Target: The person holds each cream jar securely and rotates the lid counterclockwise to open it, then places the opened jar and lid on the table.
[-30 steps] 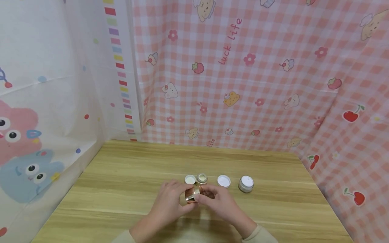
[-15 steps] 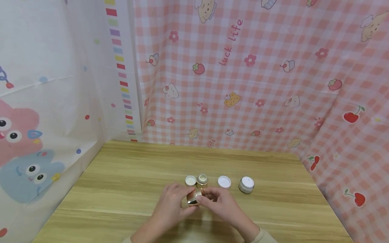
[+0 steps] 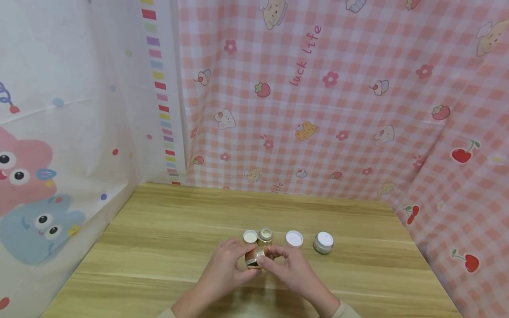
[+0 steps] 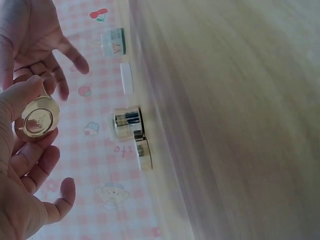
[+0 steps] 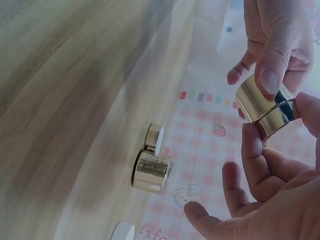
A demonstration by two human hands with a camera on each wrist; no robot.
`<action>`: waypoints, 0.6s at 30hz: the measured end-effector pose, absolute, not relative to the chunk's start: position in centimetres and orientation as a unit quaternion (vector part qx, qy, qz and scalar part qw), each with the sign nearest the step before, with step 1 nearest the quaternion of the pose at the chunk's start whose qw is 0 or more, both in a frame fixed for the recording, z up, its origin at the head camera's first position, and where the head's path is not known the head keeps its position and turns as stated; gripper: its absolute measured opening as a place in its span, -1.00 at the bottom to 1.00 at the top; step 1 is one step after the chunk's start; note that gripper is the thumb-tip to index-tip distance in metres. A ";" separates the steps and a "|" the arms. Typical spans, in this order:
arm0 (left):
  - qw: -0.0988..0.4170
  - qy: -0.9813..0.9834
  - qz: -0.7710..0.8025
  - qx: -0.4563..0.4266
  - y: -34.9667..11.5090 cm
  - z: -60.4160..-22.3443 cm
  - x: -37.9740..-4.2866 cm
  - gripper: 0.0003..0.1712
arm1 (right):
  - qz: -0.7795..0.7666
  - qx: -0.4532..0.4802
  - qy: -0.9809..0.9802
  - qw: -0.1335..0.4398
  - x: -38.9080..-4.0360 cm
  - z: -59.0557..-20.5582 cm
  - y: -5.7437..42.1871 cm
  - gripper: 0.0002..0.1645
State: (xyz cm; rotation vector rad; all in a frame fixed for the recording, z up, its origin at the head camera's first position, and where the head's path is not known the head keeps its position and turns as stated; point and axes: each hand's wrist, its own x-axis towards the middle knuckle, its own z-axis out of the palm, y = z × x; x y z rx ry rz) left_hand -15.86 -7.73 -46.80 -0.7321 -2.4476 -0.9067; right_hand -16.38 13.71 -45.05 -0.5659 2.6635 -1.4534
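A shiny gold cosmetic jar (image 3: 253, 258) is held tilted above the table between both hands. My left hand (image 3: 222, 267) grips its body with thumb and fingers; the round embossed end shows in the left wrist view. My right hand (image 3: 293, 268) pinches the narrower end past a seam, which looks like the lid, its other fingers spread. Just beyond the hands stands an open gold jar (image 5: 151, 172). Touching or very close to it lies a gold lid (image 5: 153, 138), white inside facing up. What the held jar contains is hidden.
Right of the gold pair lies a white lid (image 3: 294, 239), inner side up. Farther right stands a small jar (image 3: 323, 244) with a white top and printed side. The wooden table (image 3: 167, 238) meets patterned cloth (image 3: 246, 132) at the back and sides.
The held jar and both hands have come slightly nearer to me, so more of the open gold jar shows. The grips look the same, and the view has shifted a little.
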 end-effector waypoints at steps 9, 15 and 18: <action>0.218 -0.864 -0.361 -0.276 -7.8 -46.8 -16.1 -0.50 | -0.436 -0.232 0.869 -0.036 -16.4 -44.8 13.9 -0.84; 0.262 -0.872 -0.315 -0.268 -7.8 -47.0 -16.1 -0.45 | -0.431 -0.206 0.879 -0.002 -16.3 -45.0 14.2 -0.62; 0.274 -0.874 -0.302 -0.264 -7.9 -47.1 -16.0 -0.44 | -0.438 -0.198 0.877 0.001 -16.2 -45.0 14.2 -0.61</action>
